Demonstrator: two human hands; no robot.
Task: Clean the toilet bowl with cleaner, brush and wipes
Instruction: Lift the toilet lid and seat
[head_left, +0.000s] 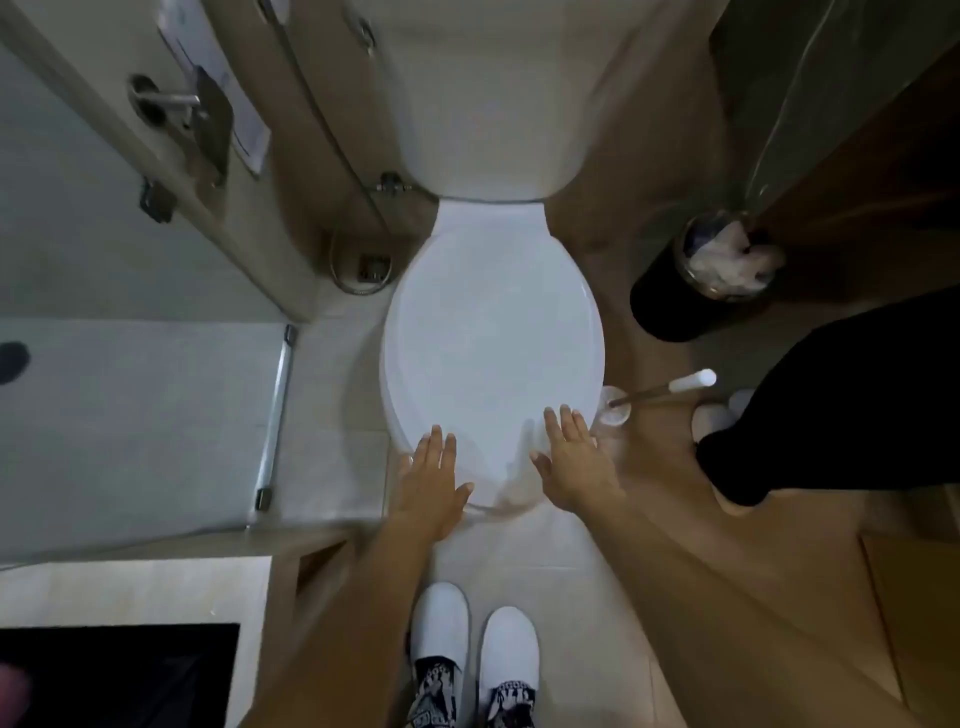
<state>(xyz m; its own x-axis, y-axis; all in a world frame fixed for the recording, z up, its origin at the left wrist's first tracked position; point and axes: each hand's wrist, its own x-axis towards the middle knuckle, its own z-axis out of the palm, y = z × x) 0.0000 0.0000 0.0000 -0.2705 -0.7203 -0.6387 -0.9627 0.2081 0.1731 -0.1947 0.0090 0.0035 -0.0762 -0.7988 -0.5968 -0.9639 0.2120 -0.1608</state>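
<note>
A white toilet stands in the middle with its lid down, hiding the bowl. The tank sits behind it. My left hand is spread flat at the front left edge of the lid, fingers apart, holding nothing. My right hand is spread open at the front right edge, also holding nothing. A toilet brush with a white-tipped handle stands in its small holder on the floor just right of the toilet. I see no cleaner bottle or wipes.
A black bin with crumpled paper stands right of the toilet. Another person's black-clad leg and white slipper are at the right. A glass shower door is on the left. My white slippers are on the tiled floor below.
</note>
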